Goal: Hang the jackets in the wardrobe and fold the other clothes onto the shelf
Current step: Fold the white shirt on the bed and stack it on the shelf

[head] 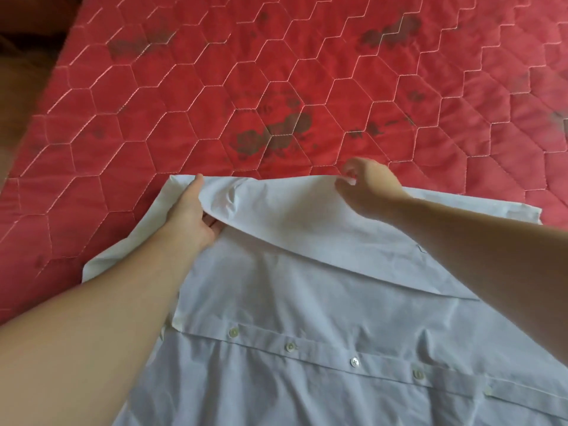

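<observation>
One red quilted mattress [276, 72], stitched in pale hexagons and marked with several dark printed blotches, fills the view beyond both hands and stretches away from them on every side. One pale blue button-up shirt [307, 302] lies spread on it, beneath and nearer than the hands, its far edge lifted and turned back toward the person in a single loose fold that runs between the two hands. The shirt's placket crosses the near part of the cloth, below the forearms, and carries five small white buttons [354, 361] in a slanting row; the one farthest toward the right arm is partly hidden in a crease. Two bare forearms reach in from the near corners and cover parts of the shirt's side edges. The left hand [192, 213] grips the left end of the fold, thumb on top of the cloth and fingers tucked beneath it. The right hand [365, 186], slightly blurred, pinches the fold's right end with curled fingers, just at the shirt's far edge. A strip of dim brown floor [18, 87] shows beyond the mattress, off to the left hand's side.
</observation>
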Motion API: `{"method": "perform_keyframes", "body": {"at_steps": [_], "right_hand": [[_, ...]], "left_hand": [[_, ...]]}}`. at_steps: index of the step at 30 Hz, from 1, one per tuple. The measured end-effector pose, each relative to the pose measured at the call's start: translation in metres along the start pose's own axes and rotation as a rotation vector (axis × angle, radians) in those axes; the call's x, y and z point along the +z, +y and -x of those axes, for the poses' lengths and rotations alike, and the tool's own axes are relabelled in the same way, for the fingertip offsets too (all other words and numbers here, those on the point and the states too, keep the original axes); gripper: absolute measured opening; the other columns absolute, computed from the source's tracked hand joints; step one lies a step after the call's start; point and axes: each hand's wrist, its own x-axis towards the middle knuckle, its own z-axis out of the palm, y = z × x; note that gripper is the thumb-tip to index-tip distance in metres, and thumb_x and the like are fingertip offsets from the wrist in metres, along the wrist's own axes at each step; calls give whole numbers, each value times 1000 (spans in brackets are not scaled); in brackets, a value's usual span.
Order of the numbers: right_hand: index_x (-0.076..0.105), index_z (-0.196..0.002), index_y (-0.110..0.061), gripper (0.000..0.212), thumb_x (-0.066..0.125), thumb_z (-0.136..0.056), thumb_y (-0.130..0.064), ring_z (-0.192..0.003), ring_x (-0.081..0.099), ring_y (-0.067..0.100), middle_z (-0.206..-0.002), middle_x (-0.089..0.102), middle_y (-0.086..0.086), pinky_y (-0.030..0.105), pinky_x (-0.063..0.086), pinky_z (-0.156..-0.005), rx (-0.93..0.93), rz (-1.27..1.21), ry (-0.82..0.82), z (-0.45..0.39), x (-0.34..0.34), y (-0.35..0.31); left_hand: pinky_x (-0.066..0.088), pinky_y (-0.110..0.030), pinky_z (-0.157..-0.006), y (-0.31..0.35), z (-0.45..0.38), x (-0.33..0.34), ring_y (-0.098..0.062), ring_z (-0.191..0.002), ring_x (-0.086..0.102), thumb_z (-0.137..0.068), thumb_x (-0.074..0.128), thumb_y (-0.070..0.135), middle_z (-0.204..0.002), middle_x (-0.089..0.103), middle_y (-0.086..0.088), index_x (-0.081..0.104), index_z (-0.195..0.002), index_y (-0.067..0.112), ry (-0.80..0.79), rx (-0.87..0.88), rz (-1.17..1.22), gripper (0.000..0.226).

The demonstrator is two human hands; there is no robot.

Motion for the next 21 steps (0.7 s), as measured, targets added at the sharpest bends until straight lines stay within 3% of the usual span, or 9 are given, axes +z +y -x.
{"method": "perform_keyframes", "body": {"at_steps": [4,7,9,10,12,14,16,19,21], "right_hand": [[52,-69,-15,48,37,-92,-55,-82,52,29,-75,55,2,40,30,-81,120,148,-33,-27,20,-45],[49,-65,-15,55,35,-92,-61,-75,54,29,-74,56,5,33,37,-71,200,160,-38,-37,23,-55],[60,-77,-12,59,38,-89,-66,-78,58,31,-84,62,9,32,40,-65,229,199,-49,-44,16,-57],[66,-92,-10,65,38,-89,-68,-86,60,33,-95,64,13,34,43,-68,238,234,-87,-47,12,-58],[58,-129,-8,79,35,-89,-73,-119,53,35,-131,55,18,39,44,-93,252,291,-303,-53,6,-55],[52,-139,-19,84,37,-83,-80,-133,46,29,-147,47,9,44,35,-111,318,215,-603,-56,1,-50],[67,-121,-24,70,49,-80,-77,-113,64,24,-124,67,4,45,46,-103,424,-13,-809,-57,-3,-45],[65,-91,-12,40,60,-89,-52,-76,70,20,-84,72,5,35,56,-79,502,-413,-781,-56,-1,-41],[59,-91,-12,35,60,-90,-47,-67,68,20,-76,68,6,33,57,-71,531,-513,-794,-56,0,-40]], "left_hand": [[56,-32,-66,10,-15,1,-21,-97,66,-99,52,26,-117,66,-8,56,-129,12,-12,7,17,33],[57,-34,-62,6,-21,0,-25,-98,67,-102,46,28,-113,67,-11,54,-129,9,-45,-12,164,33],[57,-35,-60,3,-25,-3,-27,-104,67,-103,43,33,-119,67,-12,54,-130,10,-36,-30,201,37],[57,-35,-62,1,-27,-3,-27,-106,66,-103,43,35,-121,66,-13,54,-131,10,-34,-37,209,39],[58,-36,-69,-1,-26,-3,-26,-104,67,-100,46,43,-120,68,-11,57,-129,13,-61,-52,173,43],[58,-38,-82,-2,-18,1,-25,-102,69,-94,52,54,-113,72,-9,63,-121,16,-156,-93,22,48],[57,-39,-86,-3,-10,6,-22,-98,71,-88,59,56,-105,74,-5,67,-114,19,-230,-116,-159,46],[59,-32,-73,-5,-7,10,-19,-87,70,-91,64,40,-95,72,-3,67,-118,17,-235,-106,-187,35],[58,-32,-72,-5,-9,12,-20,-91,69,-95,58,34,-100,72,-5,64,-122,15,-266,-101,-100,33]]}}
